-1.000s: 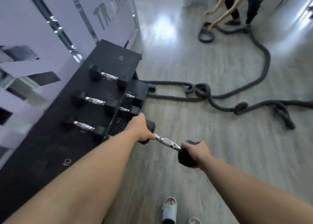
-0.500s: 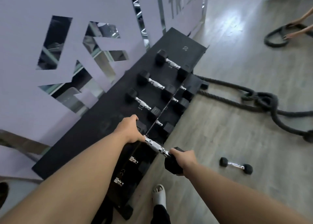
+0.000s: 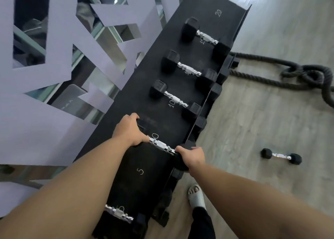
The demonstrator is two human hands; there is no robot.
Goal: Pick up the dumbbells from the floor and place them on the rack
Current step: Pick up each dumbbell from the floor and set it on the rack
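I hold a black hex dumbbell (image 3: 161, 146) with a chrome handle over the top shelf of the black rack (image 3: 229, 9), near the printed "10". My left hand (image 3: 128, 132) grips its far head and my right hand (image 3: 192, 156) grips its near head at the rack's front edge. Whether it rests on the shelf I cannot tell. Three dumbbells lie in a row further along the shelf, the nearest (image 3: 175, 99) just beyond my hands. A small dumbbell (image 3: 281, 156) lies on the wooden floor to the right.
Another dumbbell (image 3: 118, 213) sits on the rack close to me, partly behind my left arm. A thick black rope (image 3: 282, 76) snakes over the floor at right. A lilac cut-out wall (image 3: 45, 121) stands behind the rack. My sandalled foot (image 3: 196, 196) is by the rack's base.
Both hands have carried the dumbbell from beside the rack up and over its top shelf. My view has swung left and down onto the rack; the other person has left the frame.
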